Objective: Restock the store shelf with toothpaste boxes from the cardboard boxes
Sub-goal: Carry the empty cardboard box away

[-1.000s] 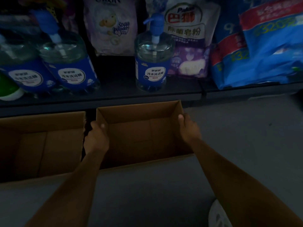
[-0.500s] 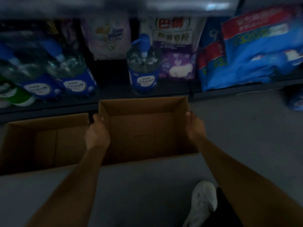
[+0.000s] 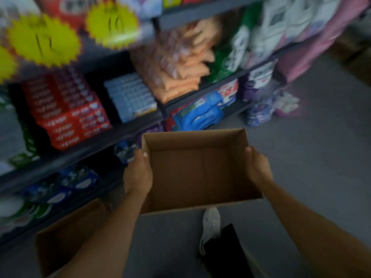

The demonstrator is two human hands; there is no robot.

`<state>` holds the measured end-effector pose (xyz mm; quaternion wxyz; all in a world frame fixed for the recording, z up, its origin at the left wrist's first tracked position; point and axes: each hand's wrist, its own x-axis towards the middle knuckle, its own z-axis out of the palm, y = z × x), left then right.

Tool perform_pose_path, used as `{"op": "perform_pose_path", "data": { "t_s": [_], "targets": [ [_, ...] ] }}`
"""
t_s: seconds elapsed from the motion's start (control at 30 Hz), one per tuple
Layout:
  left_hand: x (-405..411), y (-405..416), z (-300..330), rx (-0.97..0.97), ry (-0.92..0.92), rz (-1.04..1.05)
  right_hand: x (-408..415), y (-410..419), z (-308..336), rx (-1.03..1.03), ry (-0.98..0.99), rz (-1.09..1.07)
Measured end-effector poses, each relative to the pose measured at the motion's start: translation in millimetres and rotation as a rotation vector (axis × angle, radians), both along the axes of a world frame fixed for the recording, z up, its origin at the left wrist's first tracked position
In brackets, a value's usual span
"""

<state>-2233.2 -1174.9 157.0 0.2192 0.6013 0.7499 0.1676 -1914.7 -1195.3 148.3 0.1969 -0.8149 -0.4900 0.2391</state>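
The shelf [image 3: 112, 135] fills the left and top, blurred; its middle tier carries red toothpaste boxes [image 3: 68, 113] stacked toward the left end and a pale blue stack [image 3: 130, 97] just beside them, nearer the upright. The floor [image 3: 311, 147] takes up the right.

An open box [image 3: 200, 171] is held between both hands above the floor, clear of the shelf's front edge; it shows only bare cardboard inside, so it looks empty. A second box [image 3: 66, 237] sits on the floor at the shelf's foot, lower left, its inside too dark to judge.

The left hand [image 3: 138, 175] grips the held box's left wall, fingers curled over the rim. The right hand [image 3: 259, 169] clamps the right wall, thumb over the rim, the other fingers hidden outside.

Judged from this, stocking from this box is finished and the step in hand is clearing the empty away. The next move calls for setting it aside on open floor, then checking the other box.
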Motion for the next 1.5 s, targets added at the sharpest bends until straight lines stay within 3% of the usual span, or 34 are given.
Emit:
{"op": "perform_pose_path", "data": {
  "t_s": [0.27,0.5,0.83,1.27,1.5],
  "targets": [
    [139.6,28.1,175.3,0.128,-0.080,-0.263,126.1,-53.8,187.7,0.099,-0.073,-0.236],
    [307.9,80.3,239.2,0.148,-0.128,-0.440,266.1,-67.1,268.1,0.142,-0.035,-0.444],
    [561.1,196.4,310.1,0.218,-0.140,-0.687,470.4,-18.0,320.2,0.174,-0.087,-0.643],
    [889.0,390.0,327.1,0.231,-0.248,-0.934,719.5,116.5,340.1,0.197,-0.114,-0.902],
    [1063.5,474.3,352.9,0.181,-0.213,-1.037,867.5,188.1,364.8,0.189,-0.168,-0.987]
  ]
}}
